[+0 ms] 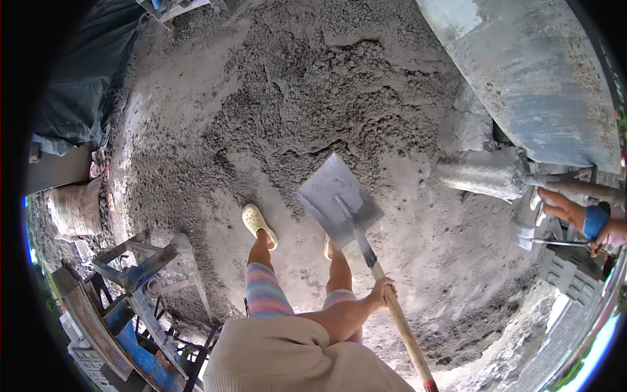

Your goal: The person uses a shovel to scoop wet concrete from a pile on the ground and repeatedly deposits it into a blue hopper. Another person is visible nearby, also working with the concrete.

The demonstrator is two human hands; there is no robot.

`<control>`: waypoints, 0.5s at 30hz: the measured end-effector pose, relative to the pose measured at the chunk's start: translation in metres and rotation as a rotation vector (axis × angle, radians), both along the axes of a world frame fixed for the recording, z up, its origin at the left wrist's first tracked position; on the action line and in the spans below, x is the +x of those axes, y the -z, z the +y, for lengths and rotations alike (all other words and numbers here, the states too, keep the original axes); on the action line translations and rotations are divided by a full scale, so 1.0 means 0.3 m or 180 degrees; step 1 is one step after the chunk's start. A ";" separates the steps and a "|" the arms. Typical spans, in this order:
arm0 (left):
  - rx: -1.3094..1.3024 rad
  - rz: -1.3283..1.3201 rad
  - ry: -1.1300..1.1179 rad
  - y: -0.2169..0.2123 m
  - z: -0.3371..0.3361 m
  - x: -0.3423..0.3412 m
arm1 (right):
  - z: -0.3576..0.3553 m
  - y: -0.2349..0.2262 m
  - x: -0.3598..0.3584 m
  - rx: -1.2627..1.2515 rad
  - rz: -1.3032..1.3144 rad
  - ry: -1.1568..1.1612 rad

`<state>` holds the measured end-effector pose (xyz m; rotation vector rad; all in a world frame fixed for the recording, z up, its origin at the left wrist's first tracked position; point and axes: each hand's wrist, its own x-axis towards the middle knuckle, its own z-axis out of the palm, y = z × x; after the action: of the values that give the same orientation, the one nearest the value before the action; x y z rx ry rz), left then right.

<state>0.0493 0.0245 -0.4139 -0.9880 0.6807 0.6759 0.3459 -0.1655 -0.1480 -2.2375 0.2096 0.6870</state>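
A square-bladed shovel (401, 320) slants across the lower middle, with a grey metal blade and a pale wooden handle marked by a red band low down. My left hand (381, 294) is closed around the handle below the metal socket, its forearm crossing my body to the right. The blade is over the ground in front of my right foot and partly hides it; whether it touches the ground I cannot tell. Nothing lies on the blade. Beyond it spreads a heap of dark grey, damp sand-like mix (313, 98). My right hand is out of view, as is the handle's top end.
At the right, another person (595, 222) stands by a second shovel (522, 236) and grey blocks (571, 274). A dusty filled sack (486, 173) lies near a large metal sheet (535, 72). On the left are a metal frame (134, 274), a white sack (75, 208) and a dark tarp (85, 78).
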 end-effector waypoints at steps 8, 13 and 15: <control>-0.0062 -0.0136 0.0454 0.046 0.088 0.186 | 0.082 0.120 -0.136 -0.0071 0.0039 0.0381; 0.0205 0.1262 0.0291 0.598 0.576 -0.445 | 0.183 0.709 -0.138 0.0692 0.0534 -0.0062; 0.0245 0.1788 0.0421 0.615 0.569 -0.439 | 0.168 0.804 -0.128 0.0596 0.0740 0.0163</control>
<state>-0.0824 0.1951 -0.5985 -0.6721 1.1909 0.8642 0.3074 -0.1150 -0.3893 -1.9668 0.3033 0.9013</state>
